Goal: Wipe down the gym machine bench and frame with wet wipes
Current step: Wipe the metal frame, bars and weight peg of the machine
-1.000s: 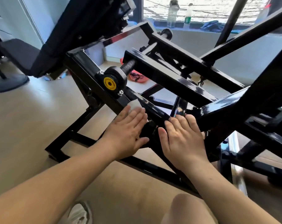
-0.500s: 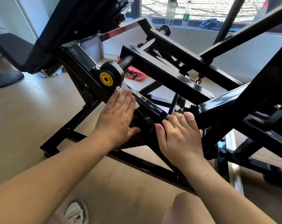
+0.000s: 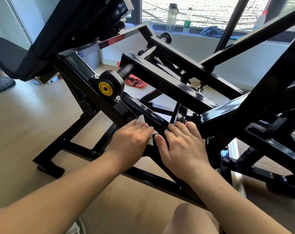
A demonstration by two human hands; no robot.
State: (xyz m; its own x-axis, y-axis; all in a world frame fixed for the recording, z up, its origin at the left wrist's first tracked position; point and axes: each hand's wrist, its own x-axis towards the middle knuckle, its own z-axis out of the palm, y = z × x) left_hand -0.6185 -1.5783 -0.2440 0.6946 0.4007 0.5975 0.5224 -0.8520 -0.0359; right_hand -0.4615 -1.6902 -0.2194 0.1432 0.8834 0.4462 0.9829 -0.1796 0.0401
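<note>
Below the one padded bench [image 3: 33, 53], the left hand [image 3: 131, 139] lies flat, fingers straight, pressing the single wet wipe [image 3: 141, 118] onto a sloping bar of the black frame [image 3: 140, 107]. Thin, limp and damp, the wipe probably slides best under a flat palm, not pinched. The right hand [image 3: 183, 146], fingers extended and empty, rests on the frame just beside it.

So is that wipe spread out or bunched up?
Cannot tell fully: the left hand presses flat over the wipe on the frame, and only white edges show.
</note>
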